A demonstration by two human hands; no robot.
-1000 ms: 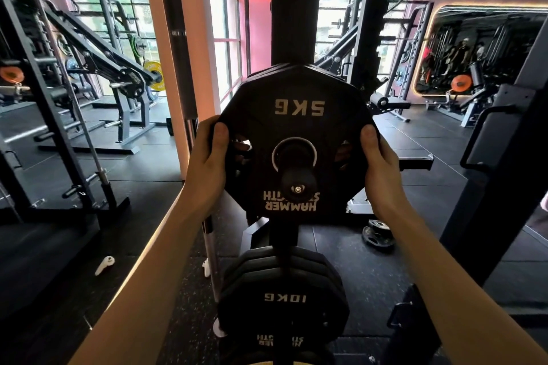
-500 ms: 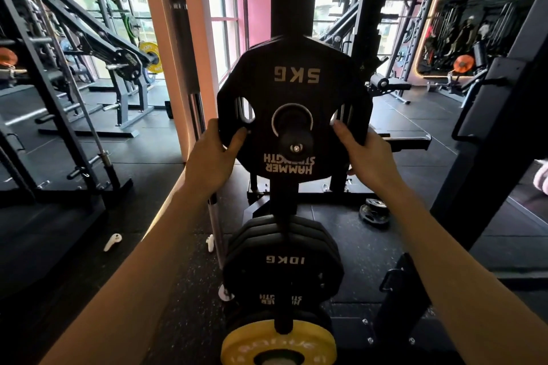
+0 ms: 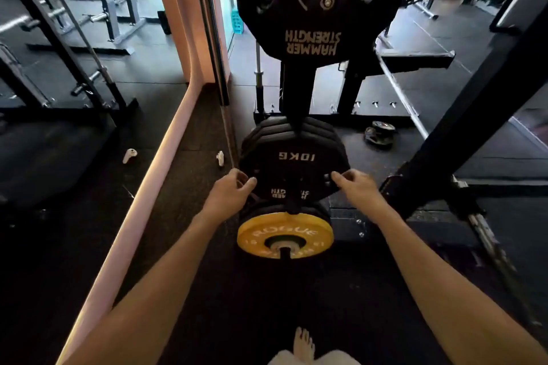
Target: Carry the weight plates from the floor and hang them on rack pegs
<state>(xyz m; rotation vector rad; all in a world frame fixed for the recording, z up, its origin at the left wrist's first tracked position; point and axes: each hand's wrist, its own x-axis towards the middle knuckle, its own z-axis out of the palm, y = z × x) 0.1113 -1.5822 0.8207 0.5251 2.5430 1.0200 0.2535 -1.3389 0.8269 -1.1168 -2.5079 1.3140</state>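
Observation:
A black 5 kg plate (image 3: 314,9) marked HAMMER STRENGTH hangs on the top peg of the black rack post (image 3: 296,92), with no hand on it. Below it several black 10 kg plates (image 3: 296,157) hang on a middle peg. A yellow plate (image 3: 284,235) sits on the lowest peg. My left hand (image 3: 232,191) is at the left rim of the front 10 kg plate and my right hand (image 3: 354,184) is at its right rim. Both hands have loosely curled, spread fingers and hold nothing. A small dark plate stack (image 3: 380,133) lies on the floor behind the rack, to the right.
A slanted black frame beam (image 3: 474,92) crosses close on the right. A pink pillar edge (image 3: 166,157) runs down the left, with a mirror beside it. Two small white objects (image 3: 220,157) lie on the black rubber floor. My bare foot (image 3: 303,344) is at the bottom.
Both hands let go of the 5 kg plate, which stays on the top peg, and dropped down to the sides of the 10 kg plates. The view tilted downward.

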